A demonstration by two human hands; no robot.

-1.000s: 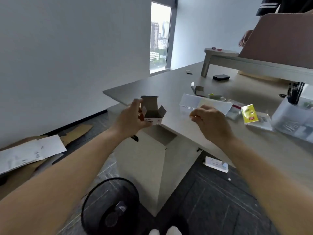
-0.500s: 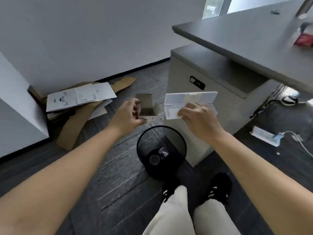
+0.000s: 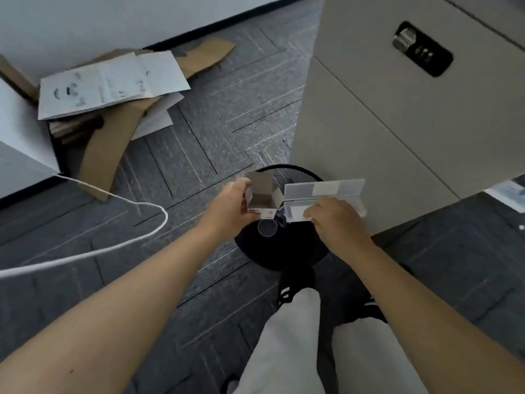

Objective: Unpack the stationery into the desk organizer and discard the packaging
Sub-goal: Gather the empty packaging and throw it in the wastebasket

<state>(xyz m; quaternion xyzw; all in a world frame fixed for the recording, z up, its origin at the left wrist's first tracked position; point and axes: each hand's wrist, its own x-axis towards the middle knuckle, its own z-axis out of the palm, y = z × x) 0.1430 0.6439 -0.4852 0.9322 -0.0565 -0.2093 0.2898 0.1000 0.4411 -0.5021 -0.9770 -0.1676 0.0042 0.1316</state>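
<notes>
Two packages are held over the round black mesh bin (image 3: 284, 251). An open-topped cardboard box (image 3: 262, 196) (mouth upward) is gripped by the left hand (image 3: 231, 213); a clear plastic case (image 3: 324, 199), hinged open, long axis left-right, is pinched by the right hand (image 3: 338, 223).

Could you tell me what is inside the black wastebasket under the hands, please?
Inside the wastebasket a round clear item shows near the bottom. The cardboard box, plastic case and both hands cover most of the rest.
</notes>
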